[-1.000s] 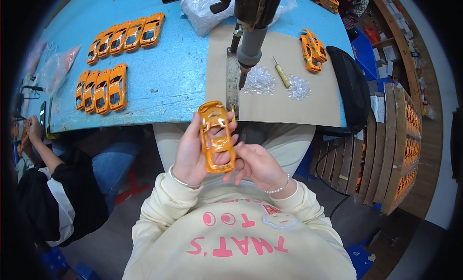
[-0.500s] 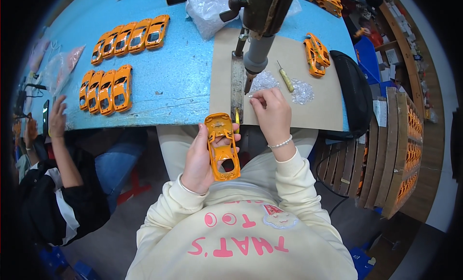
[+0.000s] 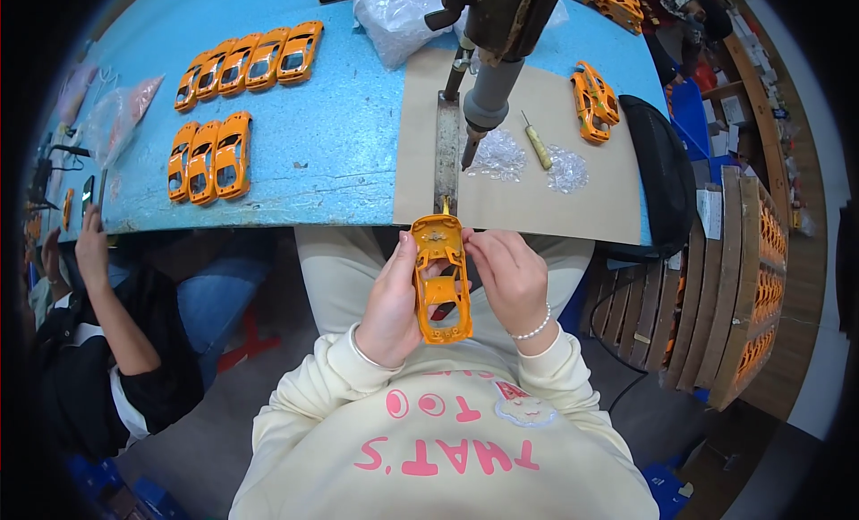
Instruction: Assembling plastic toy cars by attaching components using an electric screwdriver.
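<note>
My left hand (image 3: 390, 298) grips an orange toy car body shell (image 3: 441, 292), its hollow inside facing up, over my lap at the table edge. At the shell's upper right side, my right hand (image 3: 512, 274) is closed in a pinch; what its fingertips hold, if anything, is too small to make out. Beyond the shell stands a press-like tool with a grey barrel and narrow tip (image 3: 488, 99), above a metal bar (image 3: 446, 153). Two heaps of small clear plastic pieces (image 3: 497, 155) lie on brown board, with a yellow-handled awl (image 3: 539, 149) between them.
Orange car shells stand in two rows (image 3: 249, 62) on the blue table's left. More shells (image 3: 594, 104) lie at the right, beside a black case (image 3: 658, 166). Stacked trays (image 3: 738, 287) stand right of me. A co-worker's hand (image 3: 92, 247) is at the left.
My right hand has come from the clear pieces on the board to the shell's side. The shell has shifted slightly right. The nearer left row has lost its leftmost shell.
</note>
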Tool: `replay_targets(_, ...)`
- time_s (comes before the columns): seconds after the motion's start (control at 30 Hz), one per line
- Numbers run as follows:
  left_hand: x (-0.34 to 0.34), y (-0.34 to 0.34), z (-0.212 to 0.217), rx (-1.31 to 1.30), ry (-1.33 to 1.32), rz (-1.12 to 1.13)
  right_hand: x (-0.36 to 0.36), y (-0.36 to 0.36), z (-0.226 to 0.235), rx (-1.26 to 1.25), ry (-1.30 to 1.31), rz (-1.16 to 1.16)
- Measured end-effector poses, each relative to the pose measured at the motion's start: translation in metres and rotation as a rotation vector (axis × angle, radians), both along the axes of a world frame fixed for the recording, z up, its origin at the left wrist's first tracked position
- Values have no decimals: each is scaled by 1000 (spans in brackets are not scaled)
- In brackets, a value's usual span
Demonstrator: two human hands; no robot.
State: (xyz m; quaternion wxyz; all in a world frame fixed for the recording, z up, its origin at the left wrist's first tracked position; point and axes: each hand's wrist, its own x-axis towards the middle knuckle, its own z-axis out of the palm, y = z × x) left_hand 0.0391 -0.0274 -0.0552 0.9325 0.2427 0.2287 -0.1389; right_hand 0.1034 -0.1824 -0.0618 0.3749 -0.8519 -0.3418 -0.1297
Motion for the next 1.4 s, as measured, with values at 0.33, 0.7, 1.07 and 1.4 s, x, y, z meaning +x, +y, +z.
replay_targets(0.33, -2, 1, 17, 42, -14, -19, -2, -10, -4, -22, -157, 10)
replay_targets(0.7, -3, 27, 16, 1422, -1284, -140, -27, -34, 77, 399, 654, 153)
replay_targets(1.07, -4, 29, 28, 1644, -1420, -172, -33, -35, 79, 164, 542, 272)
replay_targets(1.4, -7, 28, 31, 1747, -1457, -186, -19, -38, 79, 210, 1088, 345)
